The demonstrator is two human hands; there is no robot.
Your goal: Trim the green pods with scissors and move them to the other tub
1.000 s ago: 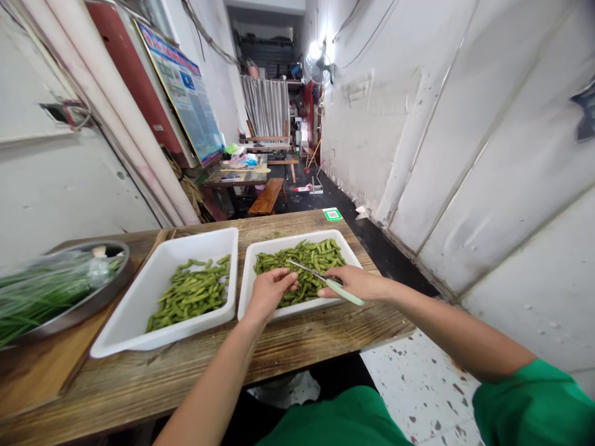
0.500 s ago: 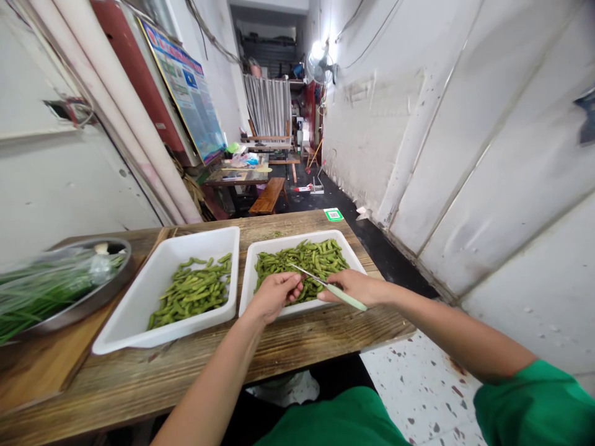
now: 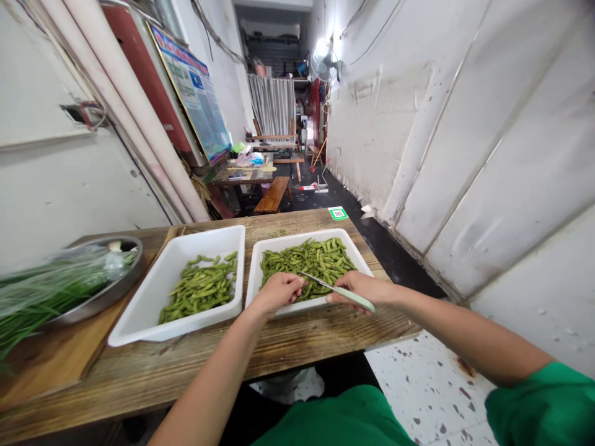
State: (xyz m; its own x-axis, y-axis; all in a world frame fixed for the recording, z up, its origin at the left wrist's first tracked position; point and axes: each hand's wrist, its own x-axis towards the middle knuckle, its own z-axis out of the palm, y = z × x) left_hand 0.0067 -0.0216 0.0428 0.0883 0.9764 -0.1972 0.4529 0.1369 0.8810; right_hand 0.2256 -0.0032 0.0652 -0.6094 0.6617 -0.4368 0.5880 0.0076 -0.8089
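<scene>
Scissors (image 3: 353,298) over the pods (image 3: 320,255)

Nearest is the person's green shirt (image 3: 334,418), with one sleeve in sight on the right; the left forearm is cut off below. Two hands meet above the near side of the right tray (image 3: 250,296). The left hand (image 3: 281,290) has its thumb and fingertips drawn together beside the blade tip; whether a pod is pinched there cannot be told. The right hand (image 3: 357,286) is clamped on the one pair of scissors, hiding part of the handles; whether the blades are parted is too fine to tell.

There are two white trays side by side on the one table (image 3: 195,356), each with a single heap of pods too overlapped to count. The left tray (image 3: 134,313) has bare floor around its heap; the hands cover part of the right one. Farther left, one metal bowl (image 3: 121,286) holds greens (image 3: 46,303) partly veiled by a clear bag (image 3: 69,265), the greens running out of view.

One green-and-white card (image 3: 338,213) lies at the table's far right corner. Beyond stand a low bench (image 3: 273,194), a cluttered second table (image 3: 244,176) and a grey curtain (image 3: 274,105); the things behind are too dim to count.
</scene>
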